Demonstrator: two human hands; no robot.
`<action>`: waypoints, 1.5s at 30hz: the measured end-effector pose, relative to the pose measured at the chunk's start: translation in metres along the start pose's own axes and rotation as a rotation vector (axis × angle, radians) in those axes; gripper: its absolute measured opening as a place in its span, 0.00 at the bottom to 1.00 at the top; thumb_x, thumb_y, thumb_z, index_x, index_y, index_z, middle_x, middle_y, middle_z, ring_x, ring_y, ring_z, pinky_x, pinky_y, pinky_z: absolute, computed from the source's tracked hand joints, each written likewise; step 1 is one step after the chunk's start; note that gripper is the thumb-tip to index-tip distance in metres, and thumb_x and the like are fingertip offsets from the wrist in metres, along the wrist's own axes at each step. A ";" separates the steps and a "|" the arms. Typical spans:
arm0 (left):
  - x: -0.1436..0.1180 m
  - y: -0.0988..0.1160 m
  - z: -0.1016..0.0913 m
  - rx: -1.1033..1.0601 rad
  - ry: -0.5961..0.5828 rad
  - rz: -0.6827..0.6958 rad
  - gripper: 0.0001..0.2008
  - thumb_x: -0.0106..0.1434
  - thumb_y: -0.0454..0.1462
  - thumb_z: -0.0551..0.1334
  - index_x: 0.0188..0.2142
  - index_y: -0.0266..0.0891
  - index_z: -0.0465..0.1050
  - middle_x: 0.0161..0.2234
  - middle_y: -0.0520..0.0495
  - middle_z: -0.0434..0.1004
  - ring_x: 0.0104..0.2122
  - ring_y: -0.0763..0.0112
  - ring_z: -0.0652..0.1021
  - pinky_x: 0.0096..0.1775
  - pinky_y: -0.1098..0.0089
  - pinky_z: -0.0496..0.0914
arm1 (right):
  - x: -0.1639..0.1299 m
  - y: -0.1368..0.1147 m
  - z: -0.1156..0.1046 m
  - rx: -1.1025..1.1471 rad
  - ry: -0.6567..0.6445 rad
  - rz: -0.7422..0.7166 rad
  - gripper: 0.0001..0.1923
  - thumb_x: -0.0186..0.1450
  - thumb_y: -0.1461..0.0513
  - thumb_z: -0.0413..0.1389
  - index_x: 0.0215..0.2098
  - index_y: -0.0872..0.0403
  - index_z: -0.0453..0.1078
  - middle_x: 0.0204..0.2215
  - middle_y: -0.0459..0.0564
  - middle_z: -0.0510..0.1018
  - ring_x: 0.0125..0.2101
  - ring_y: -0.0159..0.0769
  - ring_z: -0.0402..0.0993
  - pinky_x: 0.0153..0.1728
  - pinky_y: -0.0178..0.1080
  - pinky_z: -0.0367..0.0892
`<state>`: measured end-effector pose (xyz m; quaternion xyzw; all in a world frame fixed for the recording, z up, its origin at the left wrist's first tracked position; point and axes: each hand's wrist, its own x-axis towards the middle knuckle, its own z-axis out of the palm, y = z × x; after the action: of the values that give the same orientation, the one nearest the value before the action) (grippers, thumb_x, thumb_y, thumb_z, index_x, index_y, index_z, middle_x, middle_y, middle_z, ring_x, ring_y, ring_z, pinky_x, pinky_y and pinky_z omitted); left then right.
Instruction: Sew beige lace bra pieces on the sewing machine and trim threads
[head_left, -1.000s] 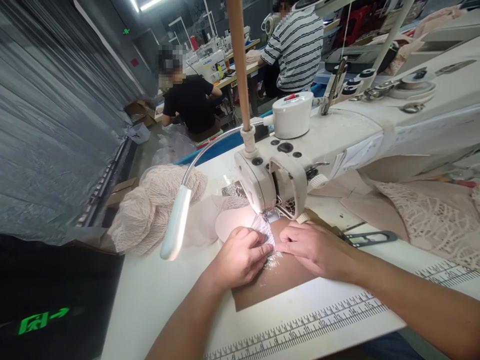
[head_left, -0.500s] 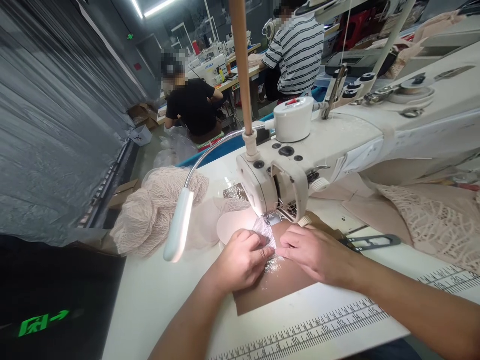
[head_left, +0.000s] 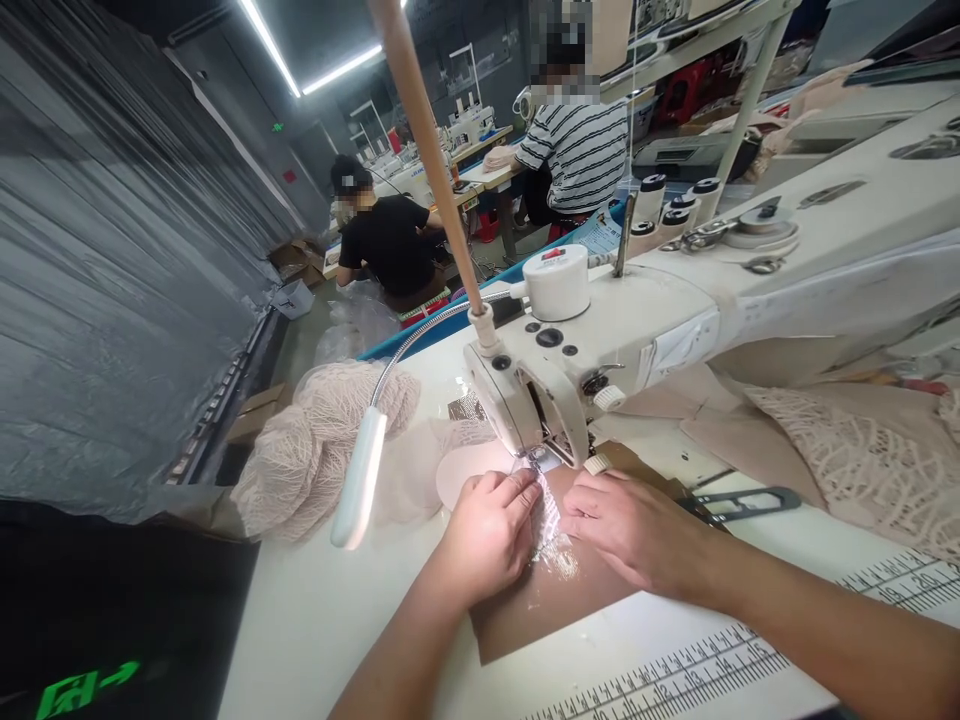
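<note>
Behind the bench's [head_left: 652, 640] ruled edge, the left hand [head_left: 487, 535] slides up toward the sewing machine [head_left: 514, 395], parting from the right hand [head_left: 634, 525], baring lace [head_left: 549, 522]; can't tell either grip.

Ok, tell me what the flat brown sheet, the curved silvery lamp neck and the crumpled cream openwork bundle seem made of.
Flat brown sheet: mostly matte, perhaps card or leatherette; straight edges.
Curved silvery lamp neck: probably shiny metal; ribbed glints.
Cream bundle: likely soft lace fabric; netted folds.
</note>
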<state>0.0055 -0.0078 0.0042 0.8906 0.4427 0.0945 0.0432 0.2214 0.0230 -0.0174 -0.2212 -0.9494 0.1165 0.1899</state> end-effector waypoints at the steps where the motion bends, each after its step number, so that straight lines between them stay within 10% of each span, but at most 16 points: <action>1: 0.000 -0.001 0.000 0.002 -0.011 -0.001 0.19 0.64 0.34 0.53 0.54 0.36 0.66 0.55 0.41 0.69 0.40 0.59 0.69 0.41 0.57 0.68 | 0.000 0.000 0.000 0.001 -0.003 0.003 0.11 0.54 0.74 0.49 0.28 0.55 0.68 0.29 0.48 0.70 0.32 0.37 0.59 0.33 0.39 0.53; 45: 0.007 -0.016 0.001 0.041 0.004 -0.104 0.15 0.67 0.33 0.52 0.52 0.42 0.67 0.49 0.43 0.72 0.47 0.56 0.68 0.45 0.57 0.65 | 0.013 0.003 0.002 -0.074 -0.001 0.300 0.24 0.57 0.72 0.49 0.49 0.48 0.71 0.34 0.51 0.74 0.34 0.39 0.64 0.29 0.37 0.53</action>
<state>-0.0025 0.0075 0.0019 0.8669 0.4904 0.0848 0.0292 0.2111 0.0316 -0.0160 -0.3671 -0.9096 0.1085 0.1617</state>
